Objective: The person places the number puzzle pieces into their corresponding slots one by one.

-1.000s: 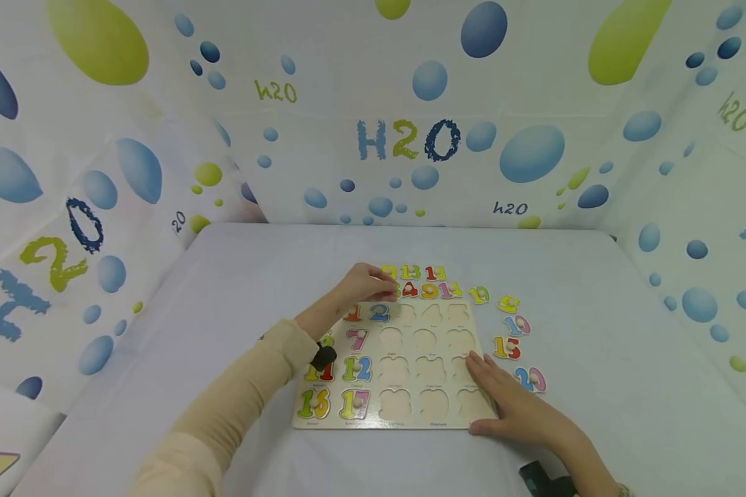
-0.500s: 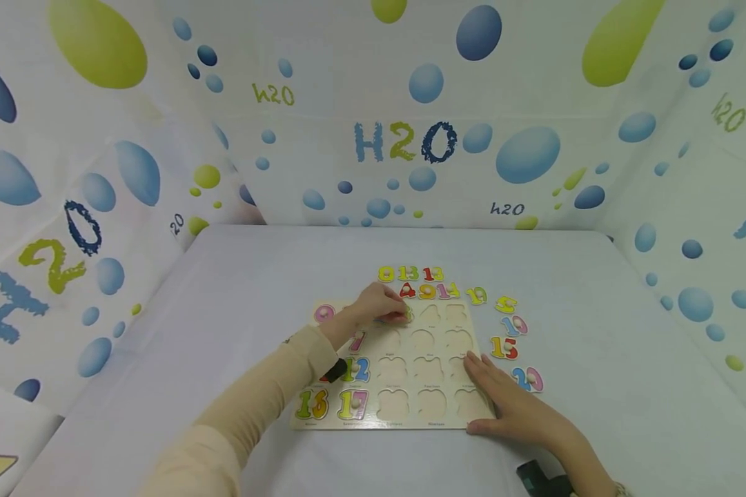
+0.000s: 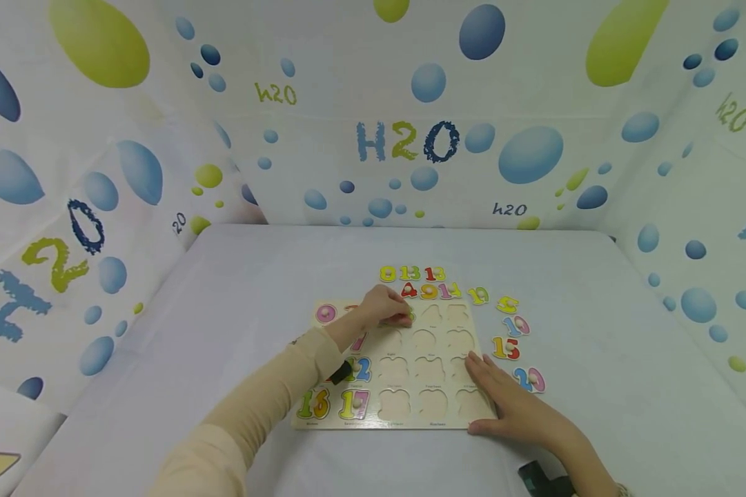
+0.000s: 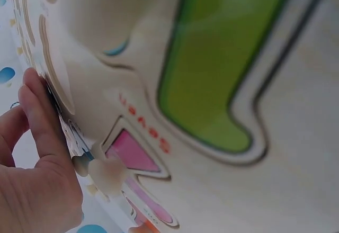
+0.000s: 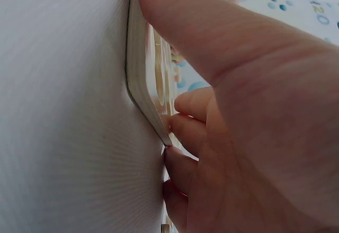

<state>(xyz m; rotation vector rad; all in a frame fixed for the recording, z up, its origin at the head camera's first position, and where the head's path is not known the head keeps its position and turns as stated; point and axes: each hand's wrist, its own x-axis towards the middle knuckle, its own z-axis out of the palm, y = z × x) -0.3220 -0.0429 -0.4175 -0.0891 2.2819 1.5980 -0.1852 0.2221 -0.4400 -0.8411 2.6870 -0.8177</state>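
Observation:
A wooden number puzzle board (image 3: 412,378) lies flat on the table, with number pieces such as the 16 (image 3: 313,404), the 17 (image 3: 354,404) and the pink 7 (image 4: 132,151) set in its left columns. My left hand (image 3: 385,307) pinches a small green number puzzle piece (image 3: 412,316) at the third recess of the top row; the fingers hide most of it. Along the board's right edge my right hand (image 3: 515,407) rests with fingers extended, the thumb at the near corner. In the right wrist view, the right thumb (image 5: 180,16) and fingertips touch the board's rim.
Beyond the board lie loose number pieces, among them a yellow 8 (image 3: 388,274), a red 4 (image 3: 408,290) and a 19 (image 3: 478,295). To its right are a 10 (image 3: 517,326), a 15 (image 3: 506,348) and a 20 (image 3: 529,379). A white cloth (image 3: 254,276) covers the table.
My left hand has moved from the loose pieces behind the board toward me and slightly right, bringing the green piece to the top row. My right hand stays in place.

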